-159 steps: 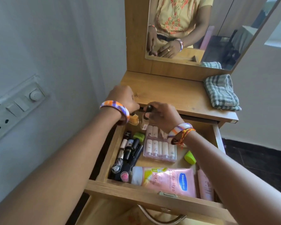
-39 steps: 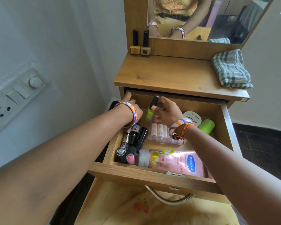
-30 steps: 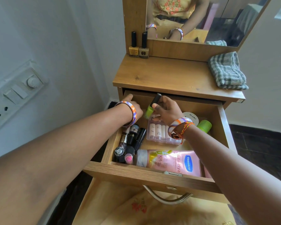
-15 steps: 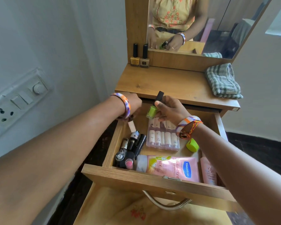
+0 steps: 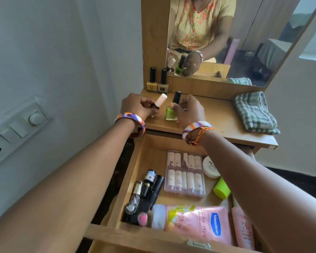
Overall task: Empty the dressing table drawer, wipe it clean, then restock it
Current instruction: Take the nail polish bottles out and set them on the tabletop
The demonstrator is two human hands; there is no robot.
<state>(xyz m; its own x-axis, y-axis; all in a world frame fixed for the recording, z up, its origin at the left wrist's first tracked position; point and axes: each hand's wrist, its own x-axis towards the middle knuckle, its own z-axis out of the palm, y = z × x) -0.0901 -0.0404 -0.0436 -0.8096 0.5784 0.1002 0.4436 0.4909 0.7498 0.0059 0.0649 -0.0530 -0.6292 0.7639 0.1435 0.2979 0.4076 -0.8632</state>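
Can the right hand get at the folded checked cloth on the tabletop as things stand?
Probably not yet: the right hand grips the green nail polish bottle. The path to the checked cloth looks open across the bare tabletop.

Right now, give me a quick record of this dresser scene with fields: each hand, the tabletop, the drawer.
left hand: left hand holds a pale-capped bottle over the tabletop
right hand: right hand grips the green bottle by its black cap
tabletop: tabletop bears two bottles at the back left and a folded cloth on the right
drawer: drawer open, not yet emptied; pink tube at the front
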